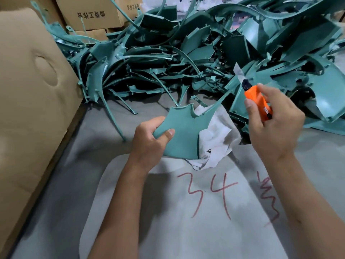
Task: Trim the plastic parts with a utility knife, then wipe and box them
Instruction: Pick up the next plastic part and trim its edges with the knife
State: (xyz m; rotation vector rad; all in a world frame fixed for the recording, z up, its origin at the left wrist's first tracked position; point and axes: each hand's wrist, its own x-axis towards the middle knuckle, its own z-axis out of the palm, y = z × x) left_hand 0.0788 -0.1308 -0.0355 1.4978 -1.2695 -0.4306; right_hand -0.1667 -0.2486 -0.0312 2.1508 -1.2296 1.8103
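Left hand (149, 141) gripping teal part (183, 131), right hand (276, 124) holding orange knife (258, 102), blade seemingly out

We see open room over the near grey table (61, 184), including the pale sheet (177, 230) with red marks. The far side and right are blocked by the heap of teal plastic parts (196, 58); the tan carton wall (28, 90) closes off the left. A white cloth (216, 135) lies mid-table, touching the heap.
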